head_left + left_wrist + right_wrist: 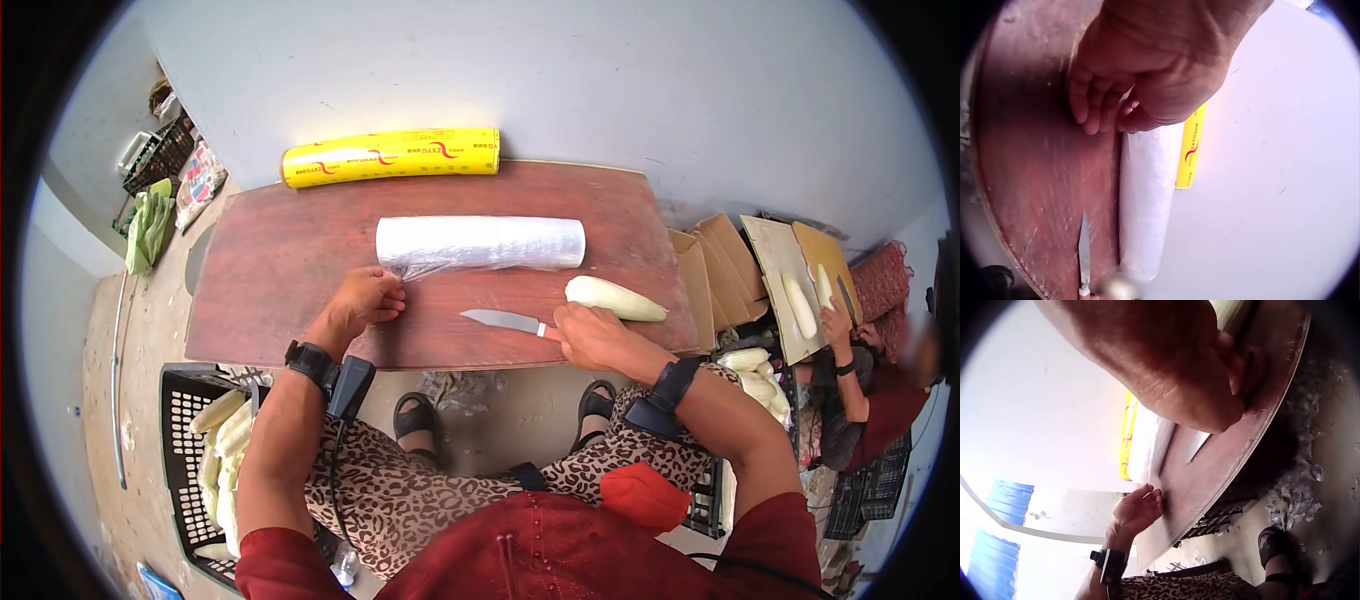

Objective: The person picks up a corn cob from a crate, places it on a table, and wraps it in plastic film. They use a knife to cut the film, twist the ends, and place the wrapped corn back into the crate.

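Observation:
A white roll of cling film point(480, 240) lies across the wooden table point(270, 285). At its left end my left hand point(365, 295) pinches the loose edge of the film between thumb and fingers; the left wrist view shows the fingertips right at the roll's end point(1147, 206). My right hand point(600, 338) grips a small kitchen knife point(503, 320), its blade pointing left and low over the tabletop. Just beyond that hand lies a pale, tapered vegetable point(635, 303). In the right wrist view the hand point(1172, 375) hides the knife handle, leaving part of the blade point(1197, 445) showing.
A yellow printed roll point(390, 158) lies along the table's back edge by the wall. Black crates point(190, 400) of pale vegetables flank my legs. Cardboard boxes point(725, 265) stand at the right, where another person's hand point(838, 325) reaches over a board with similar vegetables.

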Motion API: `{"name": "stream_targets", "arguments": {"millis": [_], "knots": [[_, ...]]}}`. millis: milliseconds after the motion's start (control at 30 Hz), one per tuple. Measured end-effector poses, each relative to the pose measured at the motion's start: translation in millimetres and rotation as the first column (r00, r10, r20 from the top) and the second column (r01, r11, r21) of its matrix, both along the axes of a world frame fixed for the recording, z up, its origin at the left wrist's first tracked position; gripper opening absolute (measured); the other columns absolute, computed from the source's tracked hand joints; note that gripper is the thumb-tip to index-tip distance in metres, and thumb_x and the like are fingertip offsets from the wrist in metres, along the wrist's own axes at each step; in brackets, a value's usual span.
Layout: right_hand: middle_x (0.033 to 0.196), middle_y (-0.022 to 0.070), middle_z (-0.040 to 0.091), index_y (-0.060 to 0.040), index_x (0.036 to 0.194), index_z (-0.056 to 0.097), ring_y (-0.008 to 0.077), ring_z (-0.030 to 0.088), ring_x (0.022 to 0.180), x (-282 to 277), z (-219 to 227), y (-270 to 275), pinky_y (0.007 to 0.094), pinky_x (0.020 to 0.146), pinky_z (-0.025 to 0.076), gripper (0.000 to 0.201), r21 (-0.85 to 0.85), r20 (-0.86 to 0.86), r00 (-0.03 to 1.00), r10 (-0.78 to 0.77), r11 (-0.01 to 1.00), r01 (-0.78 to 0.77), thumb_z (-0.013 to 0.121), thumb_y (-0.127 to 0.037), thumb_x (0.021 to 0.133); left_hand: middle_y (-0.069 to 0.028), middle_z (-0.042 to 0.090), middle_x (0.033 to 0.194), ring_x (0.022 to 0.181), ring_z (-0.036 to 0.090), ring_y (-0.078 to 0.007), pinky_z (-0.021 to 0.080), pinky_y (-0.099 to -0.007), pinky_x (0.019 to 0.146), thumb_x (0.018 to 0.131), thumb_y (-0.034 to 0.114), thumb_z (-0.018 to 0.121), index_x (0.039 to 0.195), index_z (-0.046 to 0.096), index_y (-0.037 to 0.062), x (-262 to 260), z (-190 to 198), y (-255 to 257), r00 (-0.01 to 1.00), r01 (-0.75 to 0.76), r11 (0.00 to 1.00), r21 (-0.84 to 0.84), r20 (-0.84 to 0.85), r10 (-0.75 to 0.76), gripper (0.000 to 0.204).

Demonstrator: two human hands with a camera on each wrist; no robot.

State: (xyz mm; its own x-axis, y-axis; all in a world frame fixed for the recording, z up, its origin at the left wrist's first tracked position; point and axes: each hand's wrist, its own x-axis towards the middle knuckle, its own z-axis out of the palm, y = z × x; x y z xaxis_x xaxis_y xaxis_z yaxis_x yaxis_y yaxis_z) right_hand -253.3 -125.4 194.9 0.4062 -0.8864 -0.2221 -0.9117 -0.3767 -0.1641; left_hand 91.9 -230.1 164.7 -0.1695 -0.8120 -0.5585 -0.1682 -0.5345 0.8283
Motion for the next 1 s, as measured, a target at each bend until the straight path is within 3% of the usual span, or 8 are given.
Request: {"name": "stream_targets", "arguments": {"millis": [167,267,367,467,567,767,867,1000], "knots": [[0.09,0.0256,0.062,0.0021,0.087,0.055,0.0429,0.063,0.081,-11,7,4,0.0494,0.072,0.051,0.012,-0.043,0.075,0.996,0.057,0.998,-0.054,0.058,-0.007,0.079,-0.0095,0.063,0.085,0.071,0.063,-0.0195,0.055,-0.0332,0.065,0.092,0.016,0.058,0.095,0.059,0.0047,2,1,2,1.0,0.004,1.0,0.014,0.027,-0.004,0.012],[0.093,0.0255,0.062,0.0005,0.088,0.053,0.0436,0.062,0.082,-25,15,-10,0.0511,0.069,0.049,0.012,-0.248,0.356,0.93,0.095,0.969,-0.004,0.057,-0.008,0.081,-0.0097,0.063,0.082,0.068,0.063,-0.0198,0.055,-0.0329,0.062,0.091,0.015,0.058,0.094,0.059,0.0041,4,0,3,0.999,0.001,0.999,0.033,0.04,-0.003,0.011],[0.093,0.0252,0.063,-0.0002,0.091,0.053,0.0444,0.061,0.083,-40,46,-28,0.0531,0.069,0.047,0.012,-0.228,0.415,0.882,-0.222,0.914,0.337,0.056,-0.009,0.083,-0.0096,0.063,0.076,0.062,0.063,-0.0197,0.054,-0.0322,0.056,0.088,0.011,0.059,0.091,0.06,0.0041,4,1,5,0.999,-0.006,0.999,0.044,0.053,0.004,0.008],[0.088,0.0264,0.064,0.0001,0.091,0.054,0.0454,0.061,0.083,-78,41,-54,0.054,0.07,0.047,0.013,-0.29,0.257,0.893,-0.37,0.851,0.437,0.057,-0.011,0.085,-0.0096,0.063,0.072,0.056,0.063,-0.0196,0.052,-0.0317,0.049,0.088,0.009,0.058,0.089,0.06,0.0041,3,-1,5,0.996,0.009,0.999,0.052,0.087,-0.014,0.006],[0.084,0.0259,0.065,0.0009,0.091,0.057,0.0456,0.062,0.083,-102,26,-68,0.0541,0.072,0.048,0.015,-0.326,0.055,0.899,-0.434,0.843,0.427,0.058,-0.013,0.085,-0.0094,0.064,0.071,0.054,0.063,-0.019,0.051,-0.0308,0.046,0.088,0.008,0.058,0.089,0.06,0.0042,2,-2,5,0.993,0.015,0.998,0.062,0.116,-0.022,0.005],[0.091,0.0237,0.065,0.0015,0.094,0.061,0.044,0.062,0.087,-112,8,-69,0.0517,0.073,0.049,0.017,-0.151,-0.086,0.918,-0.387,0.916,0.372,0.056,-0.014,0.089,-0.0084,0.064,0.071,0.053,0.063,-0.0175,0.05,-0.0288,0.044,0.088,0.011,0.058,0.087,0.06,0.0042,1,1,6,0.986,0.048,0.997,0.053,0.156,-0.056,0.007],[0.085,0.0204,0.063,-0.0007,0.089,0.061,0.0416,0.061,0.084,-112,-2,-70,0.0484,0.073,0.049,0.015,-0.37,0.047,0.972,-0.229,0.9,0.23,0.058,-0.015,0.088,-0.0082,0.063,0.07,0.053,0.063,-0.0174,0.05,-0.0288,0.044,0.088,0.011,0.058,0.087,0.06,0.0041,0,0,4,0.981,0.072,0.996,0.05,0.177,-0.08,0.007],[0.09,0.0166,0.061,-0.0029,0.087,0.059,0.0378,0.061,0.083,-63,33,-68,0.0445,0.073,0.05,0.012,-0.294,0.387,0.913,-0.132,0.92,0.258,0.063,-0.014,0.084,-0.008,0.063,0.07,0.053,0.063,-0.0172,0.051,-0.0287,0.044,0.088,0.01,0.058,0.086,0.06,0.0043,-1,-1,4,0.973,0.096,0.994,0.051,0.204,-0.104,0.007]]}}
